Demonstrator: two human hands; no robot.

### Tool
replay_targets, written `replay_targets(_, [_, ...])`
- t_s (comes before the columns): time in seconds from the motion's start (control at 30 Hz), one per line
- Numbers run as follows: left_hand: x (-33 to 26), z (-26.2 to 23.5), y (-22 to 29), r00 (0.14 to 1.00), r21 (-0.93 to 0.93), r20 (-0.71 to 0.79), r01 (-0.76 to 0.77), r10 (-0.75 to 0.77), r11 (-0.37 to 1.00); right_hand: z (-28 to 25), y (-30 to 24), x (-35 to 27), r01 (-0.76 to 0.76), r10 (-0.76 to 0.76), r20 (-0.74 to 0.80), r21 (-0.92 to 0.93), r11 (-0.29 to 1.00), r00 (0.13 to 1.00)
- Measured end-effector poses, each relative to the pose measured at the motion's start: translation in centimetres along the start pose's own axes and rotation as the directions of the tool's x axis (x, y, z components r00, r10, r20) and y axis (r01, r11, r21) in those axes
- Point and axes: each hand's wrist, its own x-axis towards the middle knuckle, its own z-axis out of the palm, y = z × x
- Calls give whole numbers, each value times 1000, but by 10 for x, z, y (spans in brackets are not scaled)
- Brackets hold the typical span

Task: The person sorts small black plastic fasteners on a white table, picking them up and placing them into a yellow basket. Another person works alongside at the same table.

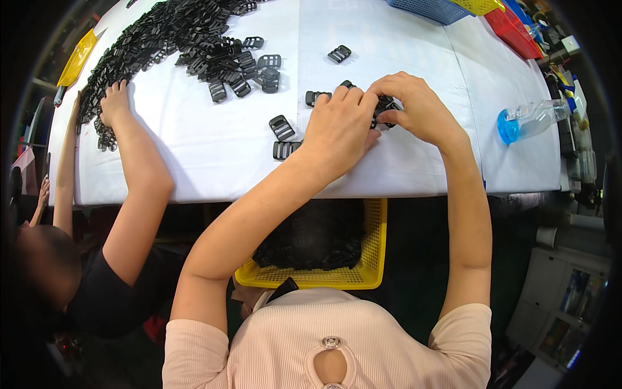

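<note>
Item: small black plastic buckle (385, 111), pinched between left hand (338, 129) and right hand (418, 107), both grips closed on it, right nearer. Location: white-covered desk (414, 162), centre. Long axis: cannot tell.

— What's over to your right of the hands?
— A clear bottle with a blue cap (528, 120), lying down. Red basket (513, 29) beyond it.
— And below your wrists?
— A yellow basket (372, 259) under the table edge.
</note>
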Motion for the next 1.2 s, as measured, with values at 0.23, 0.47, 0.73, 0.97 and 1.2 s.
replay_targets(0.23, [4,1,-10,986,-60,101,141,-134,988,-9,-7,-54,-54,98,-210,204,978,973])
replay_targets(0.47, [16,-22,-17,978,59,127,156,-163,986,13,-10,-60,-153,170,-370,76,985,913])
replay_targets(0.73, [39,8,-21,973,23,58,-227,225,974,22,-18,-51,-216,204,-431,23,976,879])
replay_targets(0.97, [53,17,-26,962,48,217,-177,163,983,16,-50,-73,-140,153,-318,64,988,936])
replay_targets(1.2, [69,3,-24,926,-14,326,204,-188,979,27,-22,-52,-176,152,-405,-21,984,902])
